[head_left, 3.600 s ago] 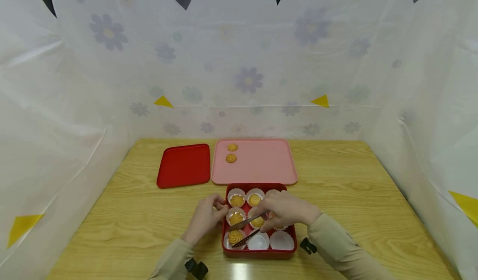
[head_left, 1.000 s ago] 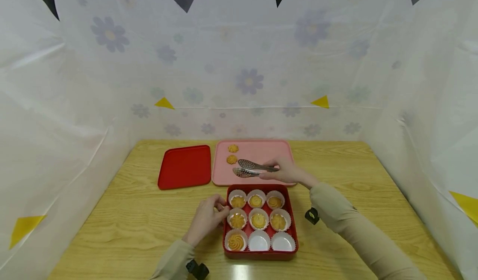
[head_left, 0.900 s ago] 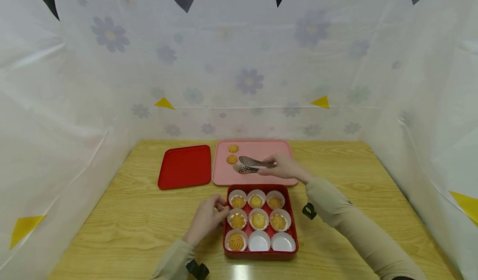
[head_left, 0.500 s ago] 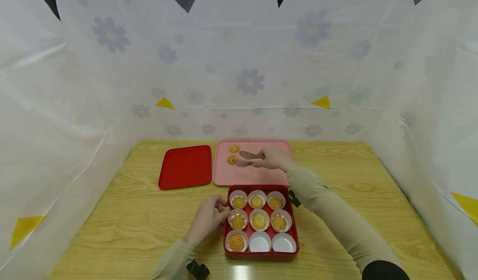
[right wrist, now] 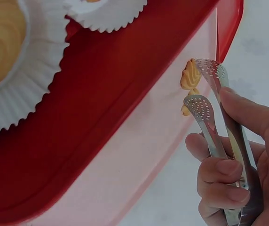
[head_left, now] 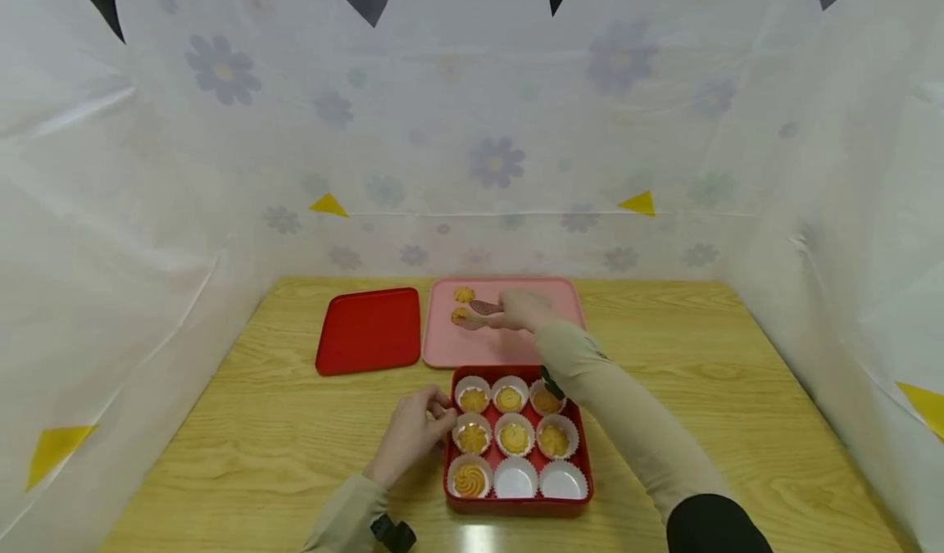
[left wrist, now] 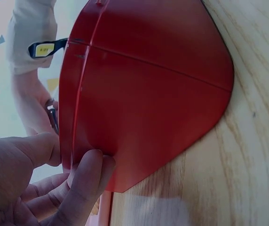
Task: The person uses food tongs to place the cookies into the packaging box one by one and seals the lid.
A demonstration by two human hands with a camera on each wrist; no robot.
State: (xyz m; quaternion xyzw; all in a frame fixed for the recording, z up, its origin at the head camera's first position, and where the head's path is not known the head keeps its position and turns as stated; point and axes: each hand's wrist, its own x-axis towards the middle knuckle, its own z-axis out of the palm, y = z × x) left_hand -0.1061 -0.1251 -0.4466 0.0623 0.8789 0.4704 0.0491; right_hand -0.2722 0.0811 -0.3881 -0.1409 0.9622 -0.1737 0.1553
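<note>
My left hand [head_left: 415,432] pinches the left wall of a red box [head_left: 519,505], thumb at the rim and fingers outside, as the left wrist view shows. My right hand [head_left: 525,310] grips perforated metal tongs [right wrist: 212,70] over the pink tray [head_left: 451,351]. The tong heads are spread apart around the nearer swirled cookie [right wrist: 190,77]; whether both touch it I cannot tell. Another cookie [head_left: 464,294] lies just behind it. In the box, paper cups hold several cookies; the middle cup [head_left: 515,481] and right cup [head_left: 563,482] of the front row show bare white bottoms.
A red tray [head_left: 369,332] lies to the left of the pink one, on the wooden table [head_left: 295,430]. My right sleeve [head_left: 627,414] passes over the box's back right corner. A flowered white sheet [head_left: 413,127] hangs behind and at the sides.
The tongs have gone from over the front-left cup to the pink tray, then leftward to the nearer cookie. My left hand stays on the box wall.
</note>
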